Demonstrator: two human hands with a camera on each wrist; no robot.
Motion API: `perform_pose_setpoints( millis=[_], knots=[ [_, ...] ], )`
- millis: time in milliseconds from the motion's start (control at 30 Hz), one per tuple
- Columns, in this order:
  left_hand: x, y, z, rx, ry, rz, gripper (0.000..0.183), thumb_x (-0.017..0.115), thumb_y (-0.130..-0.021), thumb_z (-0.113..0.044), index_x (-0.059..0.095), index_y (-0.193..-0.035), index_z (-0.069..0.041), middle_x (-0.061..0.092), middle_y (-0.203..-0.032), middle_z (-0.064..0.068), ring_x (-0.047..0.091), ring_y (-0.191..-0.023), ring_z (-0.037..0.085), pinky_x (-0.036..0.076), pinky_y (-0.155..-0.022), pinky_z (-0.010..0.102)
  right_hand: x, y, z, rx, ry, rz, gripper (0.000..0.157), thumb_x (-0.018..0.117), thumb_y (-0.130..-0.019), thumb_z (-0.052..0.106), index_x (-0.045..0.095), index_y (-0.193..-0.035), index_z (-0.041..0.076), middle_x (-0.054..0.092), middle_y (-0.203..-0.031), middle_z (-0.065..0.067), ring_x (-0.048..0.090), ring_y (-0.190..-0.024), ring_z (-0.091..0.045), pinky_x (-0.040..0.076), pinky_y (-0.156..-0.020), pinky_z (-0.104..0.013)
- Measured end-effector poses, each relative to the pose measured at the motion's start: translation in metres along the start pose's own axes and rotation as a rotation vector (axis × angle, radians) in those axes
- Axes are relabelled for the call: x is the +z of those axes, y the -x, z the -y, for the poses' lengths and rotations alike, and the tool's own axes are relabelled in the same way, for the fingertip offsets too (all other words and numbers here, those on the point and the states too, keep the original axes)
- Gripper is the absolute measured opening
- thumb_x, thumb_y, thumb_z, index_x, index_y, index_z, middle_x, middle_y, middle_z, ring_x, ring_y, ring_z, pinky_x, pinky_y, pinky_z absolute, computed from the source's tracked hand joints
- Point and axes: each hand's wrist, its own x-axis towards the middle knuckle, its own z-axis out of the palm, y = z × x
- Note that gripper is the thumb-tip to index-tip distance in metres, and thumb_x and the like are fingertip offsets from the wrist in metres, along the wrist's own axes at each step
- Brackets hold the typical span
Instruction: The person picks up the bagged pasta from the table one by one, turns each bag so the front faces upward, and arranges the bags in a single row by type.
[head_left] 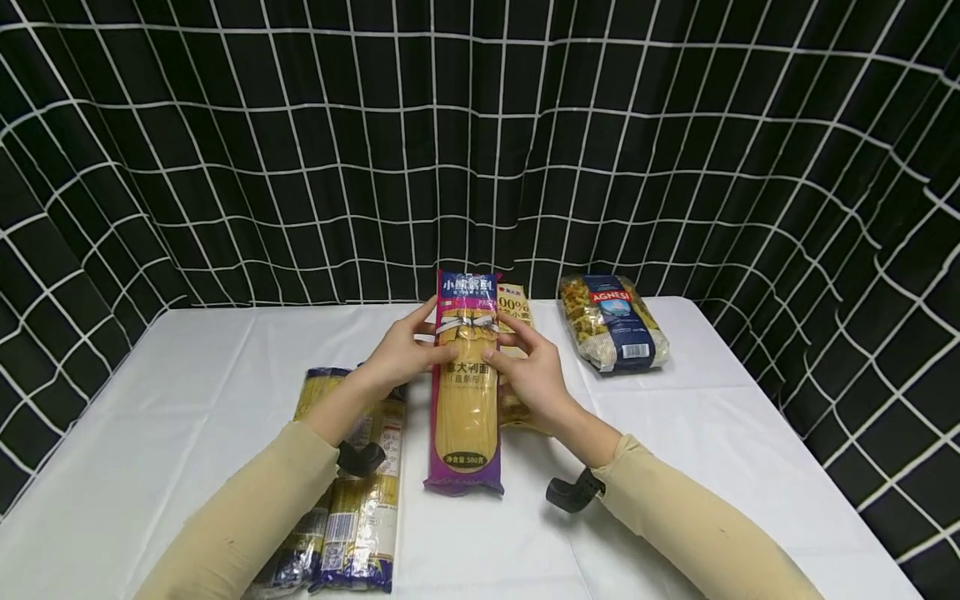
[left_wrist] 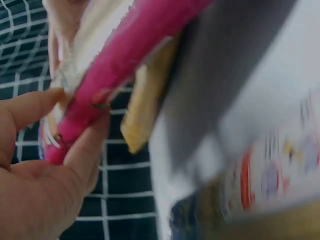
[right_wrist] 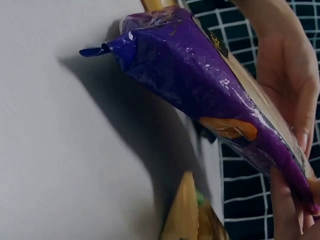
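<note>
A pink and purple packet of spaghetti [head_left: 467,408] is gripped between both hands at the middle of the table, its printed front toward the head camera. My left hand [head_left: 402,350] holds its left edge, thumb on the front and fingers behind. On the right edge, my right hand [head_left: 542,375] grips it the same way. In the left wrist view the pink side of the spaghetti packet [left_wrist: 110,65] lies between thumb and fingers. The right wrist view shows its purple side [right_wrist: 200,80] tilted over the white table, its shadow below.
Behind the held packet stands a yellowish pasta packet [head_left: 516,300], partly hidden. A bag of Agnesi pasta [head_left: 613,321] lies at the back right. Long pasta packets [head_left: 363,517] lie at the left, partly under my left arm. A gridded black curtain [head_left: 480,142] hangs behind the white table [head_left: 637,483].
</note>
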Motion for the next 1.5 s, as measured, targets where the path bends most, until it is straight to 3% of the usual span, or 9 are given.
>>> perform_pose_setpoints(
  millis=[267,433,533,667,900,1100,1333,1500],
  knots=[
    [-0.010,-0.032,0.011,-0.056,-0.057,-0.041,0.092,0.076,-0.080,-0.017,0.020,-0.153,-0.022,0.052,-0.122,0.018,0.060,-0.094,0.023,0.055,-0.072,0.030,0.007,-0.036,-0.008,0.040,0.099,-0.013,0.058,0.069,-0.086,0.007,0.049,-0.139,0.022,0.055,-0.116,-0.014,0.064,-0.064,-0.013,0.057,-0.056,-0.040],
    [-0.012,-0.049,0.014,-0.047,-0.051,-0.046,0.090,0.075,-0.079,-0.008,0.021,-0.152,-0.012,0.052,-0.114,0.019,0.059,-0.084,0.020,0.056,-0.065,0.029,0.009,-0.054,-0.012,0.030,0.197,-0.056,0.056,0.071,-0.084,0.007,0.053,-0.136,0.017,0.058,-0.110,-0.013,0.058,-0.062,-0.009,0.054,-0.054,-0.029],
    [-0.012,-0.056,0.015,-0.041,-0.053,-0.063,0.088,0.074,-0.079,-0.005,0.023,-0.151,-0.008,0.052,-0.112,0.019,0.058,-0.083,0.020,0.055,-0.066,0.028,0.011,-0.062,-0.014,0.024,0.249,-0.082,0.055,0.072,-0.082,0.007,0.055,-0.134,0.015,0.061,-0.106,-0.012,0.057,-0.069,-0.009,0.052,-0.060,-0.023],
    [-0.011,-0.064,0.019,-0.045,-0.078,-0.090,0.084,0.073,-0.079,-0.005,0.026,-0.149,-0.006,0.053,-0.115,0.019,0.058,-0.089,0.022,0.055,-0.072,0.028,0.014,-0.071,-0.017,0.040,0.263,-0.103,0.052,0.071,-0.082,0.006,0.057,-0.132,0.013,0.061,-0.104,-0.011,0.058,-0.078,-0.014,0.053,-0.064,-0.023],
    [-0.007,-0.072,0.025,-0.059,-0.153,-0.113,0.076,0.071,-0.083,-0.010,0.031,-0.147,-0.003,0.057,-0.119,0.020,0.061,-0.098,0.027,0.053,-0.080,0.031,0.013,-0.080,-0.025,0.043,0.285,-0.111,0.044,0.068,-0.086,0.006,0.060,-0.129,0.010,0.061,-0.104,-0.012,0.057,-0.092,-0.016,0.051,-0.074,-0.024],
    [-0.006,-0.078,0.031,-0.081,-0.148,-0.099,0.073,0.070,-0.084,-0.010,0.033,-0.146,-0.002,0.056,-0.120,0.021,0.062,-0.099,0.028,0.055,-0.077,0.031,0.012,-0.084,-0.028,0.021,0.344,-0.113,0.043,0.067,-0.086,0.007,0.060,-0.128,0.008,0.064,-0.110,-0.013,0.058,-0.100,-0.018,0.051,-0.079,-0.027],
    [-0.005,-0.081,0.034,-0.096,-0.158,-0.060,0.071,0.069,-0.084,-0.008,0.033,-0.145,-0.002,0.053,-0.126,0.024,0.060,-0.105,0.030,0.052,-0.085,0.034,0.013,-0.089,-0.033,0.005,0.434,-0.137,0.041,0.066,-0.084,0.006,0.062,-0.125,0.006,0.067,-0.106,-0.014,0.060,-0.096,-0.019,0.051,-0.072,-0.025],
    [-0.005,-0.081,0.035,-0.130,-0.192,-0.066,0.071,0.069,-0.084,-0.010,0.034,-0.145,-0.004,0.052,-0.128,0.021,0.057,-0.107,0.028,0.050,-0.087,0.035,0.014,-0.092,-0.034,0.012,0.471,-0.120,0.041,0.066,-0.086,0.007,0.061,-0.127,0.007,0.066,-0.109,-0.013,0.060,-0.101,-0.020,0.051,-0.079,-0.030]
  ],
)
